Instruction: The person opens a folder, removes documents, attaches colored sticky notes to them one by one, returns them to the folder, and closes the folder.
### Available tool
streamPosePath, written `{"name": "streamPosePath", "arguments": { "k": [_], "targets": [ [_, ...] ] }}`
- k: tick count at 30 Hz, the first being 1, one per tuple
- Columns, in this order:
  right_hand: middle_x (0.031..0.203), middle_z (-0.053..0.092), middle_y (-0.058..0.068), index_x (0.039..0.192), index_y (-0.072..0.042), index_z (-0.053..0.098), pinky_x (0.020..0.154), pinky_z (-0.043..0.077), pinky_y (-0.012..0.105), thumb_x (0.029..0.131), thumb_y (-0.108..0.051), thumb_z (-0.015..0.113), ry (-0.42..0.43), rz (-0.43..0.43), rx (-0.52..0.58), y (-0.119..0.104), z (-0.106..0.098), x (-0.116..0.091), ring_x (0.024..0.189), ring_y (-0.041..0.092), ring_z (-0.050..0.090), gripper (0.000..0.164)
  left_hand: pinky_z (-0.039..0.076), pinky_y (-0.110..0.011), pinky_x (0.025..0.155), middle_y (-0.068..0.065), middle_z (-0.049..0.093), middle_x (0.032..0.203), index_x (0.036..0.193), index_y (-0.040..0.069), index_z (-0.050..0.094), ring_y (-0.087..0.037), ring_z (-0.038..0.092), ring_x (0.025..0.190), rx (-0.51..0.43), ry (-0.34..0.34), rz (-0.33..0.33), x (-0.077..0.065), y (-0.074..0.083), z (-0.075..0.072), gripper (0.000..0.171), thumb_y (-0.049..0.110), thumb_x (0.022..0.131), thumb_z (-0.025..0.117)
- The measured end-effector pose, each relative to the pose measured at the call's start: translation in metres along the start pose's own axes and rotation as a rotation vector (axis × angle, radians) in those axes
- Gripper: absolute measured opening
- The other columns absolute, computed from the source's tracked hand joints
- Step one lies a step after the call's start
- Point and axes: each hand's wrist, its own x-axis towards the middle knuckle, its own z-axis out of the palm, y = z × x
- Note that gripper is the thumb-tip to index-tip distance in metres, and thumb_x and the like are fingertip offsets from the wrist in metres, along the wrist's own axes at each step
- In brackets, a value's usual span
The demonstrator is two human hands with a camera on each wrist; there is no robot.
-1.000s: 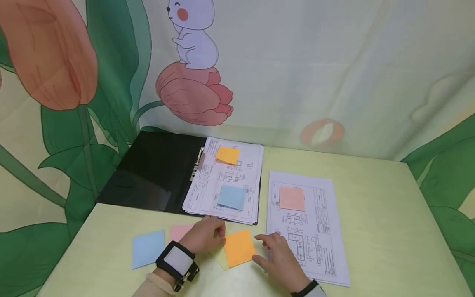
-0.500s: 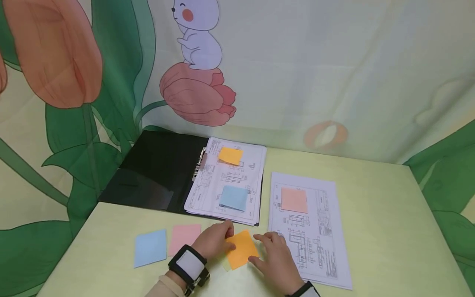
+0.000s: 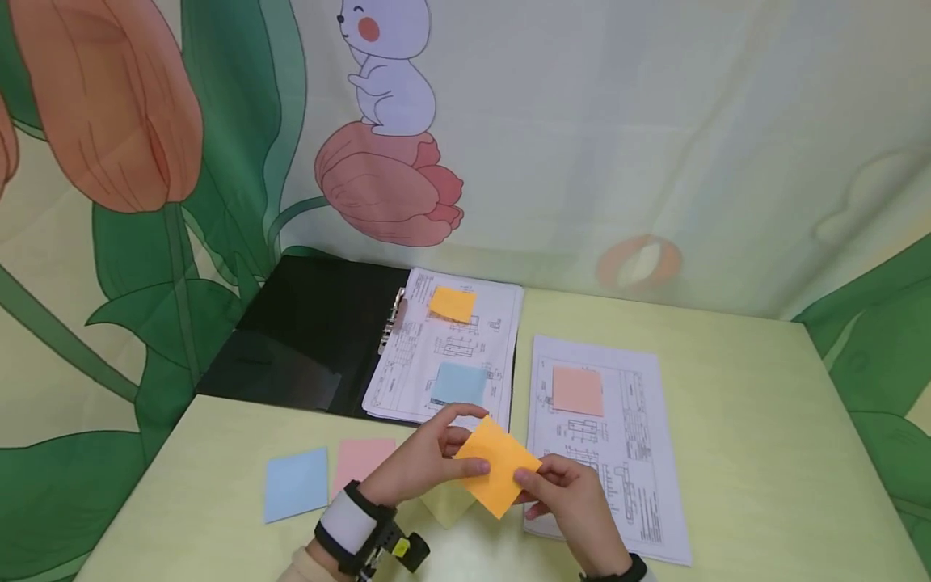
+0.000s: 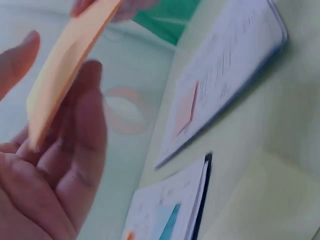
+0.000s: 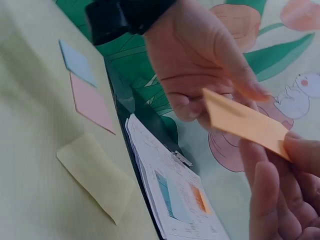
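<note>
An orange sticky note pad is held up above the table between both hands, turned cornerwise. My left hand has its thumb over the pad's near face and its curled fingers behind it. My right hand pinches the opposite corner between thumb and fingers. In the right wrist view the pad is tilted, its thin edge showing. A pale yellow sticky note pad lies on the table below, partly hidden by my left hand. Pink and blue pads lie left of it.
A black folder lies spread at the back, its clipped drawings bearing an orange note and a light blue one. Loose drawing sheets with a pink note lie right. A printed curtain hangs behind.
The orange pad has come up off the yellow pad and turned cornerwise. My right hand, earlier beside it with fingers spread, now pinches it; my left thumb has moved over its face.
</note>
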Motion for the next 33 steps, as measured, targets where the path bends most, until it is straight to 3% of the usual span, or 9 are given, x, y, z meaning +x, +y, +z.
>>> {"name": "streamPosePath", "arguments": {
  "k": [3,12,15,19,22,24,27,30,33],
  "targets": [
    [0.077,0.068,0.012,0.075,0.001,0.058,0.056,0.051,0.029,0.079,-0.014,0.073,0.055,0.041,0.125,0.004,-0.002,-0.002,0.069,0.024,0.067,0.022,0.051,-0.03,0.068,-0.01,0.066,0.097,0.131,0.01,0.039,-0.019,0.063,0.074,-0.093,-0.045,-0.042,0.0,-0.001,0.009,0.06,0.02,0.082,0.071],
    [0.071,0.067,0.009,0.069,-0.001,0.055,0.052,0.047,0.026,0.078,-0.017,0.074,0.118,0.017,0.085,0.003,0.001,-0.006,0.067,0.023,0.065,0.027,0.046,-0.031,0.077,-0.004,0.054,0.108,0.14,0.03,0.027,-0.02,0.053,0.091,0.075,-0.052,-0.013,-0.004,0.005,0.02,0.081,0.027,0.076,0.076],
    [0.071,0.066,0.008,0.073,0.0,0.058,0.051,0.045,0.025,0.078,-0.018,0.074,0.134,0.005,0.063,0.002,0.0,-0.006,0.067,0.022,0.063,0.025,0.045,-0.028,0.072,-0.004,0.057,0.103,0.142,0.029,0.025,-0.02,0.054,0.086,0.054,-0.091,0.006,-0.005,0.007,0.02,0.074,0.025,0.084,0.07],
    [0.073,0.064,0.009,0.083,0.005,0.061,0.052,0.046,0.025,0.08,-0.017,0.073,0.162,-0.022,0.061,0.002,-0.002,-0.006,0.066,0.019,0.059,0.025,0.046,-0.026,0.063,-0.009,0.062,0.075,0.146,0.02,0.021,-0.02,0.06,0.067,0.0,-0.101,0.015,-0.006,0.006,0.019,0.068,0.019,0.09,0.061],
    [0.078,0.064,0.009,0.098,0.002,0.062,0.054,0.048,0.026,0.08,-0.017,0.072,0.163,-0.055,0.042,0.002,-0.002,-0.006,0.068,0.018,0.059,0.028,0.051,-0.031,0.064,-0.009,0.064,0.074,0.137,0.007,0.041,-0.022,0.062,0.066,-0.023,-0.039,-0.02,-0.004,0.004,0.022,0.057,0.018,0.086,0.065],
    [0.087,0.063,0.01,0.111,0.0,0.057,0.057,0.049,0.026,0.081,-0.016,0.072,0.166,-0.105,0.019,0.002,-0.001,-0.007,0.073,0.017,0.059,0.037,0.053,-0.034,0.062,-0.007,0.067,0.081,0.124,0.002,0.055,-0.021,0.062,0.066,-0.006,0.038,-0.052,-0.002,0.002,0.026,0.049,0.021,0.081,0.071],
    [0.097,0.054,0.011,0.12,-0.003,0.043,0.061,0.047,0.023,0.08,-0.011,0.073,0.209,-0.212,-0.042,0.001,0.002,-0.01,0.079,0.014,0.057,0.05,0.053,-0.032,0.058,-0.004,0.065,0.083,0.106,0.0,0.063,-0.017,0.06,0.065,0.056,0.187,-0.07,-0.001,0.001,0.034,0.042,0.026,0.075,0.077],
    [0.1,0.046,0.011,0.118,-0.002,0.037,0.061,0.045,0.021,0.079,-0.008,0.073,0.233,-0.275,-0.102,-0.001,0.008,-0.013,0.082,0.014,0.055,0.054,0.049,-0.025,0.056,-0.001,0.061,0.079,0.093,0.004,0.063,-0.013,0.055,0.064,0.186,0.314,-0.031,-0.001,0.002,0.043,0.038,0.032,0.072,0.078],
    [0.101,0.051,0.01,0.115,-0.005,0.043,0.062,0.048,0.022,0.08,-0.016,0.074,0.219,-0.252,-0.132,-0.003,0.013,-0.014,0.084,0.016,0.056,0.048,0.048,-0.022,0.059,0.003,0.061,0.081,0.085,0.011,0.059,-0.011,0.054,0.071,0.294,0.335,0.043,-0.002,0.003,0.053,0.028,0.031,0.074,0.076]
  ]
}}
